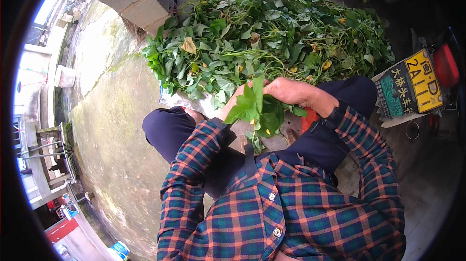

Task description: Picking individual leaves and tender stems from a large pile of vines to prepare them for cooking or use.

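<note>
Green leafy stems point(248, 104) are pinched in the right hand point(291, 91); the left hand point(234, 101) meets it, its grip hidden by leaves. Just beyond, on the far side, spreads a broad vine heap point(272, 42), seemingly mostly unworked; how much is finished, I cannot tell.

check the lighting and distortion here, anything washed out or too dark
Head view: glare washes out the ground at upper left, and its left edge bows; the leaf pile gets softer light; the fisheye rim blackens every corner.
</note>
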`<state>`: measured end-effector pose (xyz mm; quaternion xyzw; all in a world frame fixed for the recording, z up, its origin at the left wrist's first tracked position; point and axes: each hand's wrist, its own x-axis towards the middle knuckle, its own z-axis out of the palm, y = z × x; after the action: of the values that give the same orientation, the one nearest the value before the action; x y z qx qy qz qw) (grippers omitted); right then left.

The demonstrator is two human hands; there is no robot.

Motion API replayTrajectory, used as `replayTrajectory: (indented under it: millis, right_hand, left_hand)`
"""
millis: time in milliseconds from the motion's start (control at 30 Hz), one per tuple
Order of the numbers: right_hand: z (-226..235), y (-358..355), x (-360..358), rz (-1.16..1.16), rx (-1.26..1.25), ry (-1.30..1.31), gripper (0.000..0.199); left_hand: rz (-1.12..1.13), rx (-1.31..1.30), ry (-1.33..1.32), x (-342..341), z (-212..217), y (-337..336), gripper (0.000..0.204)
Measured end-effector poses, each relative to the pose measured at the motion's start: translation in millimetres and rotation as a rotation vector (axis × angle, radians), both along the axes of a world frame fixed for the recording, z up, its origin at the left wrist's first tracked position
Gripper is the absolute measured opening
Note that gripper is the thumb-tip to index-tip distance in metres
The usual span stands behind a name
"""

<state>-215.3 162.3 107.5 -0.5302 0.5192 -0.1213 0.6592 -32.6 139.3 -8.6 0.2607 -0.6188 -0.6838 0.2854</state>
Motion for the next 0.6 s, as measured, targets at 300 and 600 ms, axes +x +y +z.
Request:
replayTrajectory:
  millis: [300, 600]
  right_hand:
    - [-18.9, 24.8, -24.4, -0.371, 0.280, -0.342, 0.024]
    - [-13.8, 33.7, -23.3, -0.223, 0.290, -0.521, 0.029]
  left_hand:
    - [0.007, -0.584, -0.248, 2.0, 31.3, 1.9, 0.043]
    - [0.109, -0.766, -0.231, -2.2, 51.3, 5.9, 0.045]
